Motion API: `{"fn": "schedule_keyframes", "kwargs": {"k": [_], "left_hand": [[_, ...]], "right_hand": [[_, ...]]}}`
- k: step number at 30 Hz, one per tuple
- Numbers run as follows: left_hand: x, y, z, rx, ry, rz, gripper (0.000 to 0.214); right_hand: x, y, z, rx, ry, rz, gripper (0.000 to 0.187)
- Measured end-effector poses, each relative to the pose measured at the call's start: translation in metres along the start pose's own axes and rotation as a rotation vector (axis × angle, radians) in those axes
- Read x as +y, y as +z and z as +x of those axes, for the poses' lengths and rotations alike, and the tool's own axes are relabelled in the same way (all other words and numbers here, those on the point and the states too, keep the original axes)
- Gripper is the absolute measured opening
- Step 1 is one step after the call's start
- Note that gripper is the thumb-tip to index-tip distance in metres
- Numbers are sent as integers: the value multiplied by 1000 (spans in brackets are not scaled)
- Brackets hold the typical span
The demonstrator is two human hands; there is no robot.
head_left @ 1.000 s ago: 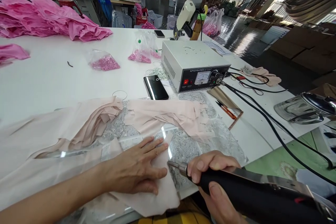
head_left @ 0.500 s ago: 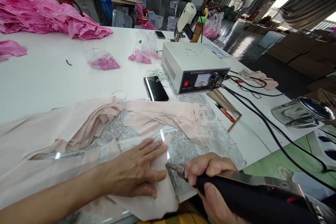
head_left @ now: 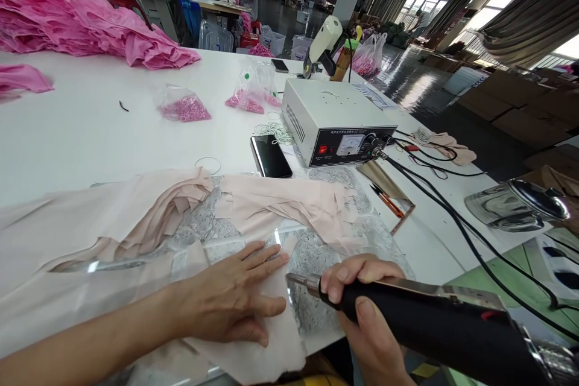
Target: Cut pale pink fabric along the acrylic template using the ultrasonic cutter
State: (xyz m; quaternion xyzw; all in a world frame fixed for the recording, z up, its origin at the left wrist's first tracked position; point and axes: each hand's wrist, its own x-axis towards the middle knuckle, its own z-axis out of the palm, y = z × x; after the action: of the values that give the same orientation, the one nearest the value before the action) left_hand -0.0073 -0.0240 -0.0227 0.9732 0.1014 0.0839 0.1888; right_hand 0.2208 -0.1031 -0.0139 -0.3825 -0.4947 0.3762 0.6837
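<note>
My left hand (head_left: 230, 295) lies flat, fingers spread, pressing a pale pink fabric piece (head_left: 275, 338) onto a clear plastic sheet (head_left: 312, 253) near the table's front edge. My right hand (head_left: 362, 307) is wrapped round a black handheld cutting tool (head_left: 429, 325). The tool's metal tip (head_left: 298, 280) rests at the fabric's edge, just right of my left fingertips. More pale pink fabric pieces (head_left: 289, 202) are piled behind my hands and to the left.
A white control box (head_left: 337, 117) with a meter stands behind, its black cables (head_left: 452, 217) trailing right. Beside it lie a black phone (head_left: 270, 157), bags of pink beads (head_left: 181, 105) and bright pink fabric piles (head_left: 90, 27). A metal iron (head_left: 515, 205) sits at right. A person works at a far sewing machine.
My hands and the tool have barely moved; the tool tip stays at the fabric edge. The view has shifted slightly.
</note>
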Motion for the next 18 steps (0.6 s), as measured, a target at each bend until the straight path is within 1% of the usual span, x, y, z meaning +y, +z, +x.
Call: {"fn": "schedule_keyframes", "kwargs": {"k": [3, 9, 11, 15, 18], "left_hand": [[0, -3, 1, -35, -3, 20, 41], [-1, -3, 1, -36, 2, 14, 41], [-2, -1, 1, -12, 8, 2, 40], [-2, 2, -1, 27, 10, -25, 41], [-3, 2, -1, 25, 4, -32, 42]], "right_hand": [[1, 1, 0, -39, -43, 44, 7], [2, 3, 4, -59, -49, 41, 8], [1, 5, 7, -39, -63, 50, 7], [1, 9, 15, 52, -98, 38, 7], [3, 10, 19, 57, -116, 36, 7]]}}
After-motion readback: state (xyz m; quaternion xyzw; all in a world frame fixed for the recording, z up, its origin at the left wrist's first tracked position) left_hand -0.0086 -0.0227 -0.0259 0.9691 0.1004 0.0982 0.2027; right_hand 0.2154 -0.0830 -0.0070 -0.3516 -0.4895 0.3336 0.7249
